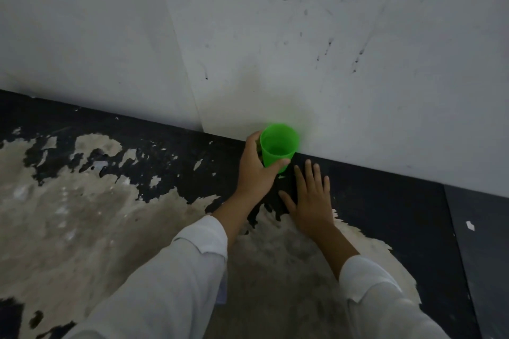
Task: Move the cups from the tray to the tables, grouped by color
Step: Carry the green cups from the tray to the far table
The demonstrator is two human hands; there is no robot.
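A bright green plastic cup (pixel 278 146) stands upright near the back edge of a worn black table (pixel 385 201), close to the white wall. My left hand (pixel 257 170) is wrapped around the cup's lower half, thumb across its front. Whether the cup's base touches the tabletop is hidden by the hand. My right hand (pixel 311 195) lies flat on the table just right of the cup, fingers spread and holding nothing. No tray or other cups are in view.
The tabletop's black coating has peeled off across the left and centre, exposing pale board (pixel 68 215). A stained white wall (pixel 303 49) rises directly behind the table. A seam at the right marks a second dark surface (pixel 484 242).
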